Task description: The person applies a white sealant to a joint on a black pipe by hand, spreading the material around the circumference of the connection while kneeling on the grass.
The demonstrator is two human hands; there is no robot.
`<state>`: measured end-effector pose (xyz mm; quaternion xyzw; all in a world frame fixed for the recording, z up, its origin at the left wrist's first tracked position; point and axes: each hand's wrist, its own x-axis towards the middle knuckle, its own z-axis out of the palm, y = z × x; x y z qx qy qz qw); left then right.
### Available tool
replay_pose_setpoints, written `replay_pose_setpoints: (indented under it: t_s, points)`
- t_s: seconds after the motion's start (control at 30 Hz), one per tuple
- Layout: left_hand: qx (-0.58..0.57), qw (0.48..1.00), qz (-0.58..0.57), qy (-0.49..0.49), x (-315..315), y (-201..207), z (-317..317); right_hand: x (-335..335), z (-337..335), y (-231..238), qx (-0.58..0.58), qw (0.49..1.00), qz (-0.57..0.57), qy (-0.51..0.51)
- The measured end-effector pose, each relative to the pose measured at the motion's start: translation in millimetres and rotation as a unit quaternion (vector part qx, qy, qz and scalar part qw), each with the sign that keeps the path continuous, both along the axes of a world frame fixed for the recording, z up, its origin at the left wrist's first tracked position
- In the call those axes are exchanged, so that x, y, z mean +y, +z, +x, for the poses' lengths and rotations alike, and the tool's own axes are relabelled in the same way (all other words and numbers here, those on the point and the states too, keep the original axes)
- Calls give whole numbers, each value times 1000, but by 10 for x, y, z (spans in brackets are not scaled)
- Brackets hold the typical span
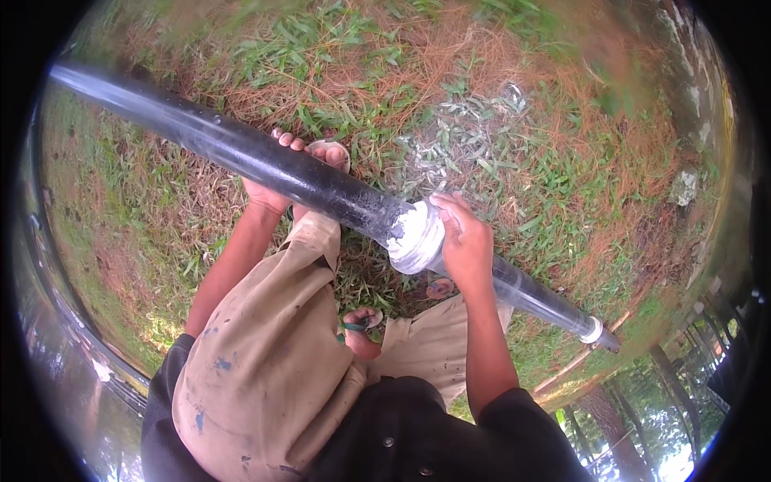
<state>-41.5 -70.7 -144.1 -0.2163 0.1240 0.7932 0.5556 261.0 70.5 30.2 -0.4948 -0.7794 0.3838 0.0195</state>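
A long, glossy black pole slants across in front of me, from the upper left down to the right. My left hand grips it from beneath, fingertips curling over its far side. Around the joint where the pole narrows runs a thick collar coated in white. My right hand is wrapped around the collar's right side, its fingers over the top. Whether anything thin lies under those fingers is hidden. The narrower section carries a second white ring near its far right end.
Grass and brown pine needles cover the ground, with a white-spattered patch beyond the collar. My sandalled feet show below the pole between my trouser legs. Tree trunks stand at lower right. A dark curved edge runs along the left.
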Motion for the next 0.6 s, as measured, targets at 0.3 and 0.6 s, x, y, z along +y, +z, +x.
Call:
replay_pose_setpoints:
  t_s: [0.3, 0.6]
  points:
    - [15, 1000, 5, 1, -69, -46, -20, 90, 176, -75, 40, 998, -11, 52]
    - [41, 999, 18, -12, -56, -60, -75, 164, 178, -248, 64, 997, -37, 23]
